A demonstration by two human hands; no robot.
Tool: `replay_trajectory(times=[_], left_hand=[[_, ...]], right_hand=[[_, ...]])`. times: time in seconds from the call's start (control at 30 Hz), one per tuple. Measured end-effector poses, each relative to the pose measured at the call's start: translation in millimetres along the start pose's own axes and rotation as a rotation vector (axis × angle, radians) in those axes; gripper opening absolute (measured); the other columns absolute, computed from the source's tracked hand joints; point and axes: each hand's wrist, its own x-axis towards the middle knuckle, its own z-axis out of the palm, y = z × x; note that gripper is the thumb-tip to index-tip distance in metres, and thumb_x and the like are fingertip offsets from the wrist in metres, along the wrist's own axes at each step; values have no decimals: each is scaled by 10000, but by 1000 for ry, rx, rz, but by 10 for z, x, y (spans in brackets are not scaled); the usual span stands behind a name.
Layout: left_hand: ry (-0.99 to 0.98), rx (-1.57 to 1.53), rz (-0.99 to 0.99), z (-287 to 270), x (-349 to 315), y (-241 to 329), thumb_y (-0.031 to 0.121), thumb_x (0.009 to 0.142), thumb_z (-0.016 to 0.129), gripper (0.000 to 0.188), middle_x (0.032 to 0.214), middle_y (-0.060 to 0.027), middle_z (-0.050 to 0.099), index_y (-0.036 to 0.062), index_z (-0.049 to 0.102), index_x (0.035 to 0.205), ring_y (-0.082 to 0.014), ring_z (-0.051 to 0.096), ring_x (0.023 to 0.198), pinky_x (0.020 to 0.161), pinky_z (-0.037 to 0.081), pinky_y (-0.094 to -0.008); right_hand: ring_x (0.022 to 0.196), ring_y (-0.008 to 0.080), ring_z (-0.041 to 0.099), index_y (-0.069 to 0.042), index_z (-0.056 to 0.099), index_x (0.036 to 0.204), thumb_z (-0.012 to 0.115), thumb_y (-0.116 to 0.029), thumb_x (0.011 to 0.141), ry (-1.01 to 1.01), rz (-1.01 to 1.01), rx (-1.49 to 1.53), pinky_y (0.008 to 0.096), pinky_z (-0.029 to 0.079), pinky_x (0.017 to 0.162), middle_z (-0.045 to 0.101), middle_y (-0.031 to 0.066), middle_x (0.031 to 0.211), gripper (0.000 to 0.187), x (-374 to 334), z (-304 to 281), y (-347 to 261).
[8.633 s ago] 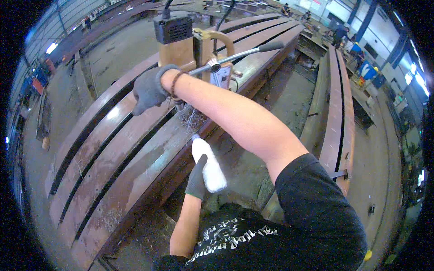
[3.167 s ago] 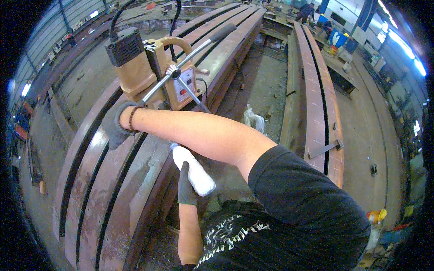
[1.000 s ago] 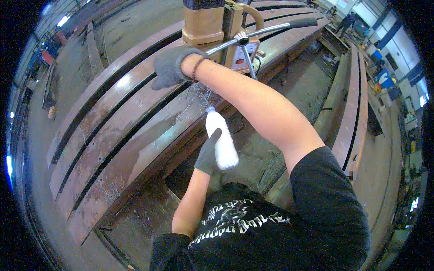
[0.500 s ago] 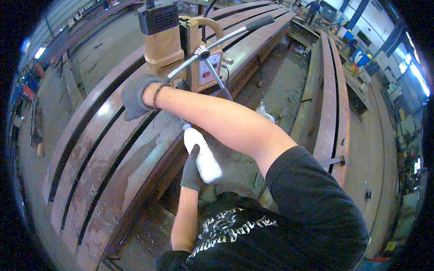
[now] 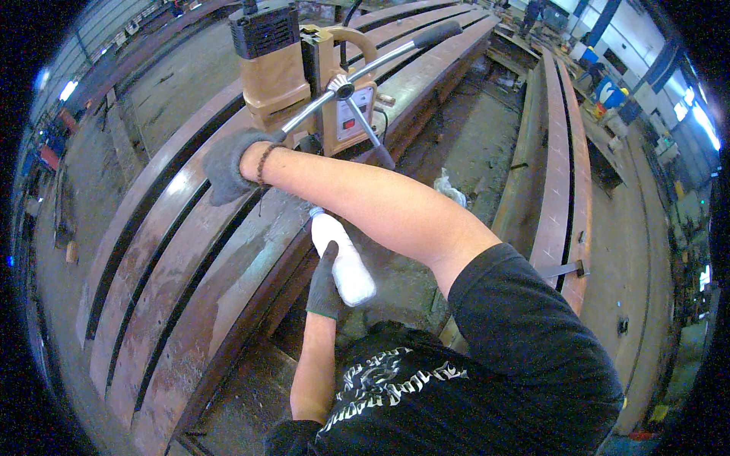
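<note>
A tan magnetic drill press [image 5: 275,83] with a black motor top stands on the rust-brown steel beams [image 5: 251,251]. Three metal spokes run out from its hub. My right arm reaches across to the left, and its grey-gloved right hand [image 5: 236,166] is closed round the end of the lower-left feed lever [image 5: 308,114]. Below that forearm, my left hand [image 5: 325,285], also in a dark grey glove, grips a white plastic bottle [image 5: 346,262]. The bottle leans with its narrow bluish tip up toward the beam edge under the drill. My forearm hides the drill's foot and bit.
A second set of long beams [image 5: 555,167] runs along the right, with a metal bracket [image 5: 561,270] at its side. Between the two sets lies a dirty gap with a crumpled pale plastic piece [image 5: 450,188]. A person [image 5: 530,17] stands far back.
Both hands keep their places, on the feed lever and on the bottle. Only a slight shift of the whole view shows.
</note>
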Motion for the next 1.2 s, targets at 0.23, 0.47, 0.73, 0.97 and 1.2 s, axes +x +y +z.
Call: replay_trajectory(times=[0.23,0.47,0.73,0.97,1.2], left_hand=[[-24,8,25,-2,-51,-75,425,983,691,568,1154,-113,698,33,556,1371,-259,684,1015,905,575,-416],[-28,41,59,47,-117,-45,450,995,662,528,1099,-105,713,30,596,1308,-259,700,962,874,581,-402],[11,56,88,29,-70,-74,467,1005,642,547,1140,-100,714,23,596,1321,-253,701,981,887,579,-392],[3,-18,39,-49,-17,-58,414,1001,666,480,1062,-99,725,32,616,1287,-234,707,921,850,591,-390],[-32,-12,2,16,-53,-21,428,970,711,476,1025,-96,730,53,631,1252,-245,706,889,830,600,-382]], right_hand=[[986,366,738,-70,794,1061,629,-523,853,-51,45,-21,523,574,860,765,180,1070,526,-187,-73,-71],[963,357,732,-100,801,1050,662,-496,794,37,-44,-24,528,570,832,770,152,1057,492,-32,88,-29],[952,353,732,-84,798,1052,670,-457,788,4,2,21,520,571,817,770,162,1045,474,-37,54,-74],[984,366,730,-51,783,1074,644,-483,840,-82,-36,5,507,565,873,762,191,1078,511,-101,-54,-76],[1043,394,717,-2,768,1107,640,-571,879,-127,5,-27,504,549,940,749,211,1133,626,-85,-46,-32]])
